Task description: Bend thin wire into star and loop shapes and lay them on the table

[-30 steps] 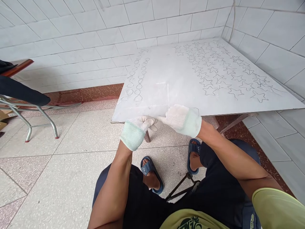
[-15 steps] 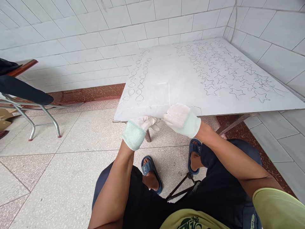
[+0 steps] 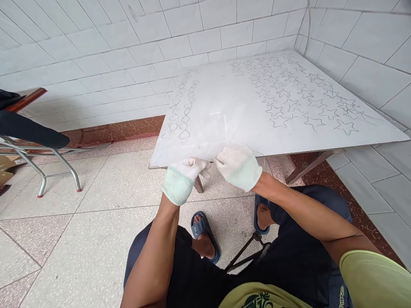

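My white-gloved left hand (image 3: 189, 170) and white-gloved right hand (image 3: 236, 166) pinch thin dark wire (image 3: 263, 154) at the flat white board's (image 3: 221, 96) bare edge.

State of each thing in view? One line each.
Thin wire: visible stretch curved, rest mostly hidden
Left hand: gloved, fingers pinched, apparently on the wire
Right hand: gloved, fingers pinched, apparently on the wire
Star-shaped wires: bent, laid out, some overlapping
Figure-eight wires: bent, set in two columns
White tabletop: bearing the shaped wires
Sandals: worn, one partly covered
Metal-legged stand: upright, partly out of frame
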Available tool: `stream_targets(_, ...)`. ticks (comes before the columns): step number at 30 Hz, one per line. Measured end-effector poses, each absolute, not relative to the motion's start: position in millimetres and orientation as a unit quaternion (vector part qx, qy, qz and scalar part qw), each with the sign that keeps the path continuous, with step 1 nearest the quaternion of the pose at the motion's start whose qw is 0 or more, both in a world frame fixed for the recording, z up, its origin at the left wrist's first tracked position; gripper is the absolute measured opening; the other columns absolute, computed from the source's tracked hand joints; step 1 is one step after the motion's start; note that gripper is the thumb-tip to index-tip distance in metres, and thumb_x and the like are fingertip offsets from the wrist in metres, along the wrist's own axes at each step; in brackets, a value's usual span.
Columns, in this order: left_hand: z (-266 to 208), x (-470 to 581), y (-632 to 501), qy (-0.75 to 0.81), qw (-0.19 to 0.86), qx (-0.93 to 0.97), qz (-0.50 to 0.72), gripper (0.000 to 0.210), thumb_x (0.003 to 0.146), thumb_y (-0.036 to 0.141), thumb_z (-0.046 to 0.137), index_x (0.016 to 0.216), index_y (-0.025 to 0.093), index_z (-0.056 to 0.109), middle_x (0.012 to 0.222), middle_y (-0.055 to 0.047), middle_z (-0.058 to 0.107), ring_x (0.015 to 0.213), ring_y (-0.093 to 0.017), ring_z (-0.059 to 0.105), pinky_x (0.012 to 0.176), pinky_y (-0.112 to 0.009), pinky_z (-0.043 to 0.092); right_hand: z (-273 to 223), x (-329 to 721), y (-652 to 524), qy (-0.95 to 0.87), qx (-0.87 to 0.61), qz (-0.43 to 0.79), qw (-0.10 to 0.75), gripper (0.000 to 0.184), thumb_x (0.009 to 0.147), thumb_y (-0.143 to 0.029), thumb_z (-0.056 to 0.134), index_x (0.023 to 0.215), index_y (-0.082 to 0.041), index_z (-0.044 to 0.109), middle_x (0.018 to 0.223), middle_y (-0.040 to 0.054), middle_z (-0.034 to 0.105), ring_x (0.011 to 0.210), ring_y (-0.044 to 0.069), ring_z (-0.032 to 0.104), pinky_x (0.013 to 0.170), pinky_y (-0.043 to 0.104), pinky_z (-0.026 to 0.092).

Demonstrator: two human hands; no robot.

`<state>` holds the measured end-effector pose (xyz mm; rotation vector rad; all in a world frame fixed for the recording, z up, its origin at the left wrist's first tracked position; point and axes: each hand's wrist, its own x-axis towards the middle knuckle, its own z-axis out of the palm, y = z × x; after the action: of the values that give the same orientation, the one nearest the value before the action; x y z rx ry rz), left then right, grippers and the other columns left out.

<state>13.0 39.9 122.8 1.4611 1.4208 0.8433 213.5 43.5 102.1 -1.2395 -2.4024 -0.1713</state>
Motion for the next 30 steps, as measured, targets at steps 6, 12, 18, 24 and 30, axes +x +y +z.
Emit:
stream_targets(6,123,16,37,0.57,0.438,0.6,0.349,0.029,0.083,0.047,0.068,0.067,0.023,0.07,0.071,-0.006,0.08,0.054,-0.02,0.068,0.055,-0.031,0.054,93,211,45,-0.854,-0.443,-0.077,0.263,0.035,0.11,-0.023,0.054,0.089,-0.02,0.082,0.078,0.0078,0.069,0.082,0.025,0.063,0.079,0.04,0.044)
stream_targets(12,123,21,34,0.583,0.411,0.608,0.348,0.031,0.087,0.048,0.065,0.074,0.022,0.075,0.079,-0.005,0.084,0.046,-0.017,0.06,0.054,-0.032,0.052,85,208,46,-0.83,-0.445,-0.13,0.309,0.042,0.111,-0.022,0.052,0.08,-0.019,0.079,0.069,0.0057,0.064,0.072,0.021,0.055,0.07,0.038,0.034)
stream_targets(18,129,30,27,0.608,0.39,0.602,0.341,0.032,0.09,0.047,0.061,0.076,0.022,0.076,0.081,-0.003,0.084,0.045,-0.015,0.057,0.057,-0.031,0.052,73,202,49,-0.798,-0.458,-0.166,0.354,0.045,0.108,-0.017,0.053,0.067,-0.02,0.073,0.06,0.0028,0.058,0.065,0.018,0.048,0.066,0.038,0.025)
stream_targets(24,132,43,18,0.626,0.296,0.627,0.358,0.041,0.097,0.046,0.056,0.065,0.025,0.072,0.078,-0.001,0.082,0.066,-0.02,0.069,0.077,-0.032,0.056,64,196,51,-0.771,-0.508,-0.108,0.368,0.04,0.107,-0.02,0.055,0.073,-0.02,0.075,0.063,0.0027,0.062,0.065,0.018,0.051,0.066,0.037,0.026)
stream_targets(30,128,50,17,0.632,0.249,0.627,0.38,0.043,0.1,0.045,0.056,0.065,0.027,0.071,0.074,-0.001,0.08,0.083,-0.024,0.074,0.092,-0.033,0.054,74,194,48,-0.774,-0.535,-0.027,0.337,0.038,0.109,-0.026,0.055,0.079,-0.021,0.078,0.066,0.0036,0.067,0.067,0.019,0.055,0.066,0.037,0.028)
